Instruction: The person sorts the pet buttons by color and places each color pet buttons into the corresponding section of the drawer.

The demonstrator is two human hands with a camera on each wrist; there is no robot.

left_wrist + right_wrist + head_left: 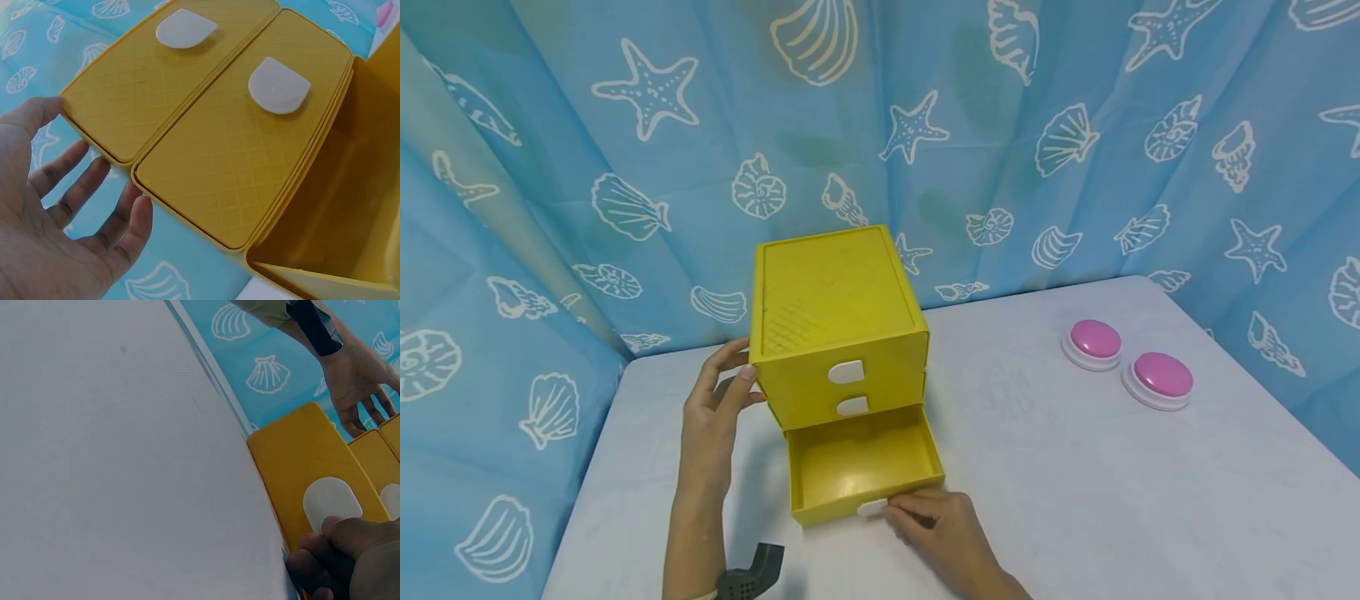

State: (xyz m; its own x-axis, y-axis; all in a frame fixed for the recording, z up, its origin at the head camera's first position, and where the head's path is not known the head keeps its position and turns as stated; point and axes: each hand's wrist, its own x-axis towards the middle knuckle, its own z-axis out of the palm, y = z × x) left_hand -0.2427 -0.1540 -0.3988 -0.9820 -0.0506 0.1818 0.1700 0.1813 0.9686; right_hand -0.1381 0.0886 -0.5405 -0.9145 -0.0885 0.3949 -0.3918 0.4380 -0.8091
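Note:
A yellow drawer cabinet [835, 287] with white tab handles stands on the table. Its bottom drawer [827, 511] is pulled out, and nothing shows inside. My right hand [943, 529] pinches that drawer's white handle [328, 499] between thumb and fingers. At the cabinet's left side is my left hand [709, 412], its thumb near the upper front corner. In the left wrist view, the left hand's spread fingers [75, 197] touch the cabinet's side edge. Above the open drawer, two upper drawers [244, 150] sit closed.
Two pink push buttons [1095, 338] on white bases stand at the right of the white-covered table [1037, 500]. A blue curtain [700, 183] with shell and starfish prints hangs behind the cabinet and along the sides. A dark band [751, 575] is on the left wrist.

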